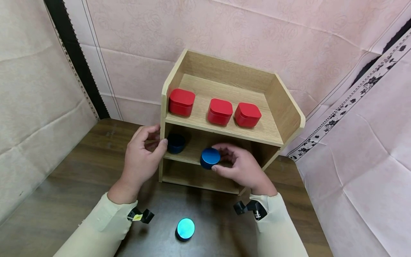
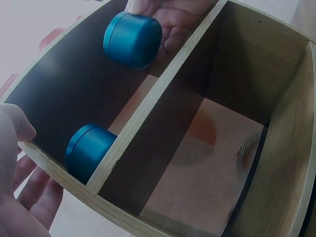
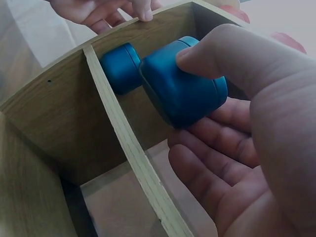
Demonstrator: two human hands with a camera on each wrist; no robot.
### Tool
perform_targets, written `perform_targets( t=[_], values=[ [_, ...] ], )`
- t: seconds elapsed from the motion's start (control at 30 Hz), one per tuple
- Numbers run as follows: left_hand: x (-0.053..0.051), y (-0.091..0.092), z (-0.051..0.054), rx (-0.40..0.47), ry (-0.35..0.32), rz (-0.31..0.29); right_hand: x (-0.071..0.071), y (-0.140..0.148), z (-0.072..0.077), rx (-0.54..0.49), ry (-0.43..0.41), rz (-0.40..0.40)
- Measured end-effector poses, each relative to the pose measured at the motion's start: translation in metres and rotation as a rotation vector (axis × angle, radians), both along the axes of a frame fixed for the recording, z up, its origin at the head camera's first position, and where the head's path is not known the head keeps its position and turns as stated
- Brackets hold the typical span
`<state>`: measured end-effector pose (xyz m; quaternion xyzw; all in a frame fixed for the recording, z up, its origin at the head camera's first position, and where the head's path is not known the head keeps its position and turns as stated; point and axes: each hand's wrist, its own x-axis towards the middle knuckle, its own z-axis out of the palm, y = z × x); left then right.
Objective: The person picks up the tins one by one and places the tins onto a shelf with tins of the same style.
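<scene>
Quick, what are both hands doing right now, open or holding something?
Left hand: holding the side of the shelf.
Right hand: holding a blue tin.

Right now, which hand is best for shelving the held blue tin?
Probably the right hand: it pinches the blue tin by the middle shelf; the left hand holds the unit's side.

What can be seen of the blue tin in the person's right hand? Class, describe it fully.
The blue tin is small, round and squat, with smooth sides and a metallic-looking sheen. Its flat lid is on, with a thin seam below it. It looks roughly upright, lid uppermost. The right hand grips it at the front of the wooden shelf's middle board; whether it touches that board is unclear.
</scene>
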<state>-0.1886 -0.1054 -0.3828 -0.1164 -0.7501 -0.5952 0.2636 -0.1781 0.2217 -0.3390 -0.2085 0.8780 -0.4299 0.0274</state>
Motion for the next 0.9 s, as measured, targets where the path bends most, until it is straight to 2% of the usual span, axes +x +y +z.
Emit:
perform_targets(
  t=[0.33, 0.5, 0.9],
  values=[
    [0.0, -0.001, -0.001, -0.004, 0.0, -0.005, -0.014, 0.0, -0.001, 0.049, -0.035, -0.047],
    [0.0, 0.0, -0.001, -0.005, 0.002, -0.008, -0.021, -0.001, -0.003, 0.042, -0.058, -0.065],
    [0.0, 0.0, 0.0, -0.004, 0.0, -0.002, -0.026, -0.002, -0.007, 0.029, -0.067, -0.085]
  ],
)
